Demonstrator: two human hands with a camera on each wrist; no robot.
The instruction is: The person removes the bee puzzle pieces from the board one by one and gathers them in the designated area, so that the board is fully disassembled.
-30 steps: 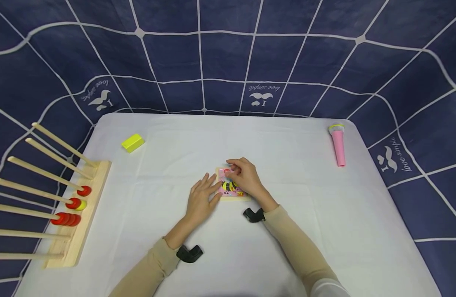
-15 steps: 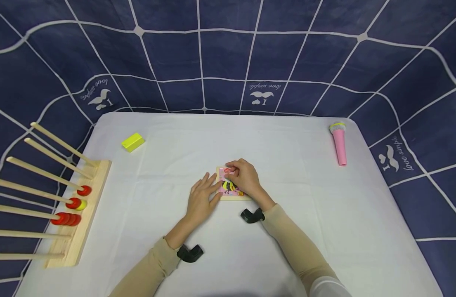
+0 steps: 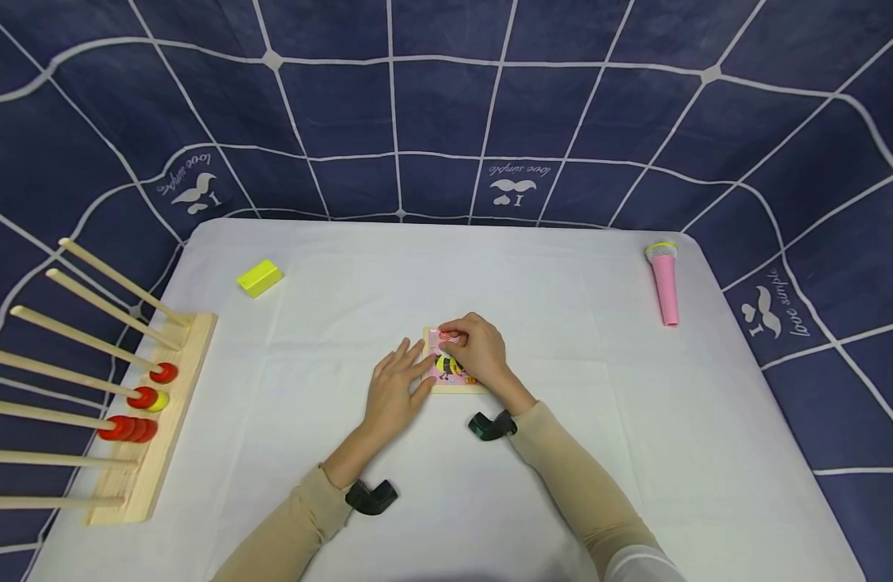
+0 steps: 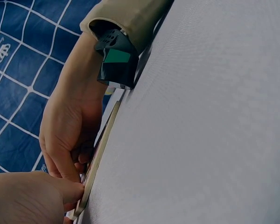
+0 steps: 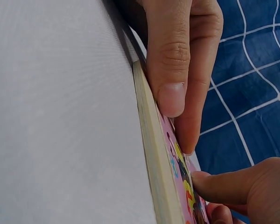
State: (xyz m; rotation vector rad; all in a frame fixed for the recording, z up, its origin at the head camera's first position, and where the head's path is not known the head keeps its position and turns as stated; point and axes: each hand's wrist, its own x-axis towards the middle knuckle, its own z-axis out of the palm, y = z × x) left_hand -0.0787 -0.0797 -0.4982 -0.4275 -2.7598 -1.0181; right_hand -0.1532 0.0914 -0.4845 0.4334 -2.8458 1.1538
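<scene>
A small flat board with a pale wooden edge lies on the table, its pink face printed with a yellow-and-black bee. My left hand rests at its left side, thumb and index finger extended onto the face; the right wrist view shows the thumbnail close over the near edge. My right hand covers the upper right part of the board, fingers curled and the thumb on the picture. I cannot tell whether a small piece is between its fingertips, as the hand hides that spot.
At the left stands a wooden peg rack with tilted-looking rods, a few carrying red and yellow beads. A yellow block lies at the back left. The pink toy microphone lies at the back right. Behind hangs a dark blue gridded cloth.
My right hand and wrist have shifted slightly left and closer over the board, its fingers still on the upper right part. The left hand and the board stay where they were.
</scene>
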